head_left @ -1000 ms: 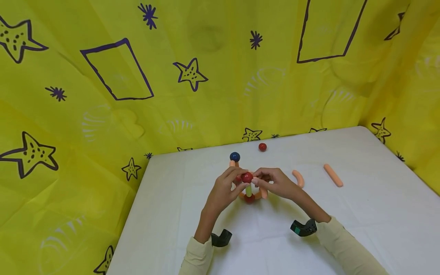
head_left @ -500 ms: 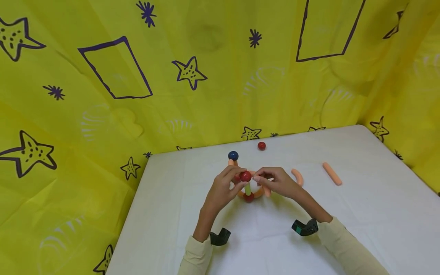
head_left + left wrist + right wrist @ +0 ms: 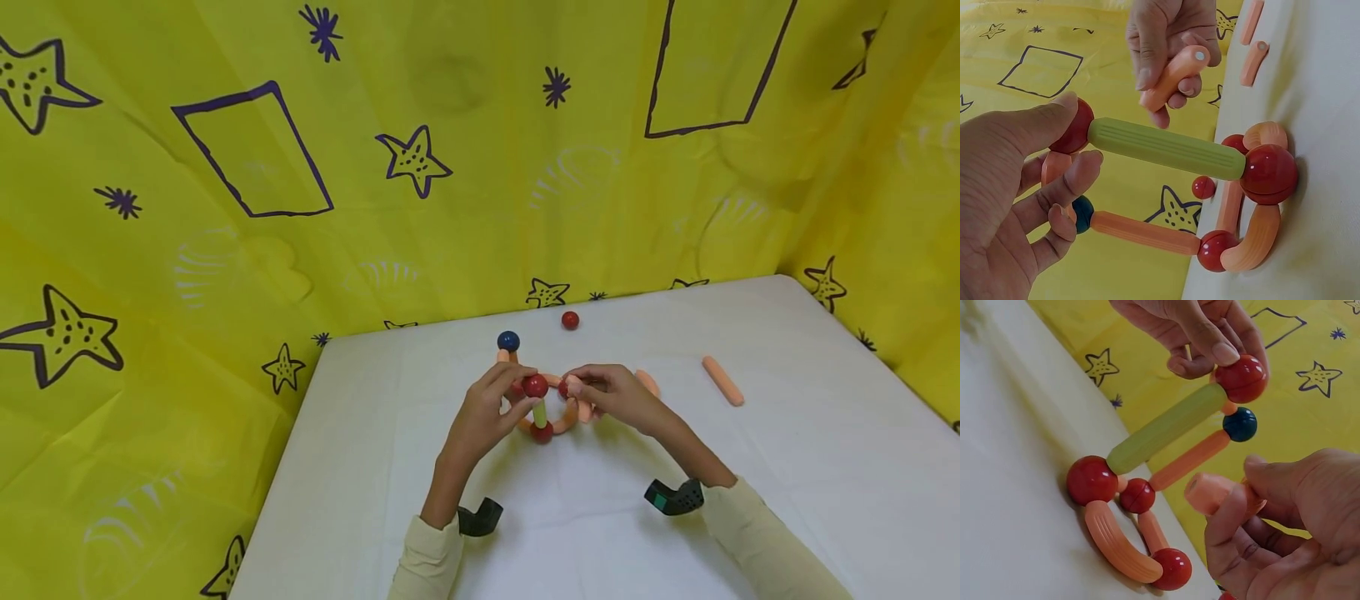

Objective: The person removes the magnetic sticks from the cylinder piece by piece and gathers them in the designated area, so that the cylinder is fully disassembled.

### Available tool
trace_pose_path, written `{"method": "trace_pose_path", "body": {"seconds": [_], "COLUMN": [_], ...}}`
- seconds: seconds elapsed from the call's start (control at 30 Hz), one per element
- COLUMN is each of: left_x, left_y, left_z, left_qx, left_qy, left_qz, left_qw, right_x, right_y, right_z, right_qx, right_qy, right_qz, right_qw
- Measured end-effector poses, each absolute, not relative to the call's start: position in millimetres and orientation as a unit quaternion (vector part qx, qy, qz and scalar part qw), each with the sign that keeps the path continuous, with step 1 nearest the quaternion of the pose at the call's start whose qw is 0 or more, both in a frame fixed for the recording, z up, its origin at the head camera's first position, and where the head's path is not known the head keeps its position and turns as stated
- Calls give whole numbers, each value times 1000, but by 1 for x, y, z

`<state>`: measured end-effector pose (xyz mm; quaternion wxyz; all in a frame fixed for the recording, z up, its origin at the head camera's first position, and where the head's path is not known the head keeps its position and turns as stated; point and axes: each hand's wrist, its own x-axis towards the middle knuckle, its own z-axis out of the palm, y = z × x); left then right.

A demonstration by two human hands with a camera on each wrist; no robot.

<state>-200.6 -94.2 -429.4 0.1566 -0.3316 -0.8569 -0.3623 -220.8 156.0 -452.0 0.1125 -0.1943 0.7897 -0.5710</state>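
Observation:
My left hand (image 3: 480,421) pinches a red ball (image 3: 536,386) at the top of an upright green magnetic rod (image 3: 1166,149). That rod's foot meets a lower red ball (image 3: 1269,174), part of a ring of orange rods and red balls on the table. A straight orange rod (image 3: 1147,232) rises from the ring to a blue ball (image 3: 508,341). Just right of the green rod, my right hand (image 3: 622,400) grips a short orange rod (image 3: 1175,78), apart from the structure. One end of it shows a pale round spot.
Behind the structure lies a loose red ball (image 3: 570,320). To the right on the white table (image 3: 810,467) are a curved orange rod (image 3: 647,382), partly behind the right hand, and a straight orange rod (image 3: 723,381). A yellow patterned cloth (image 3: 480,242) hangs behind.
My right hand has drawn away to the right from the top red ball, taking the short orange rod along and turning it. My left hand keeps its hold on the ball.

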Motion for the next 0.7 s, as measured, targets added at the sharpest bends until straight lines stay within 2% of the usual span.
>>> {"method": "trace_pose_path", "body": {"seconds": [0.3,0.7], "left_x": [-200,-200], "left_y": [-94,-93], "left_z": [-430,-430], "left_qx": [-329,-330], "left_qy": [-859,-859], "left_qz": [-362,-359], "left_qw": [154,157], "right_x": [-220,-228], "right_y": [173,215], "right_z": [-448,-446], "right_qx": [-103,-27], "right_qy": [822,882], "right_qz": [-551,-470], "right_qw": [103,27]}}
